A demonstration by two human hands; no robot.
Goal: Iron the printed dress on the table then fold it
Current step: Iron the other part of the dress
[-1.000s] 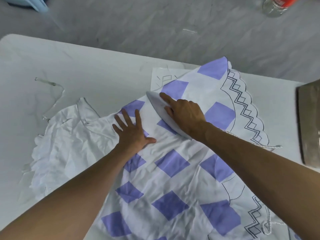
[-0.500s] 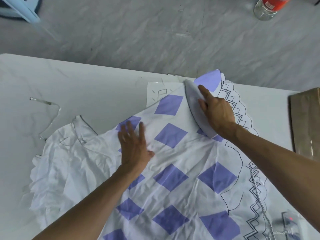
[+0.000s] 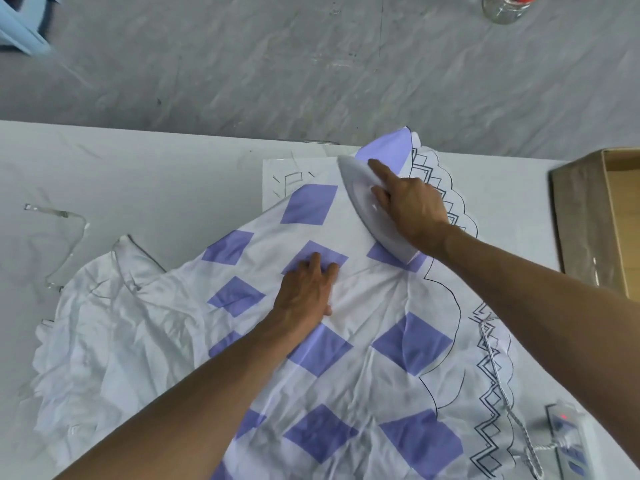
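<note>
The printed dress, white with purple squares and a black zigzag hem, lies spread over the white table. A white iron sits on the dress near its far hem corner. My right hand grips the iron's handle, index finger stretched along its top. My left hand presses flat on the fabric just left of and nearer than the iron, fingers straight. The dress's wrinkled white top part lies at the left.
A cardboard box stands at the table's right edge. A power strip with the iron's braided cord lies at the near right. A clear strap lies at the left. A glass jar stands on the floor beyond.
My right hand has slid the iron away from me and to the right, up to the far hem corner. My left hand has shifted rightward on the fabric, following it.
</note>
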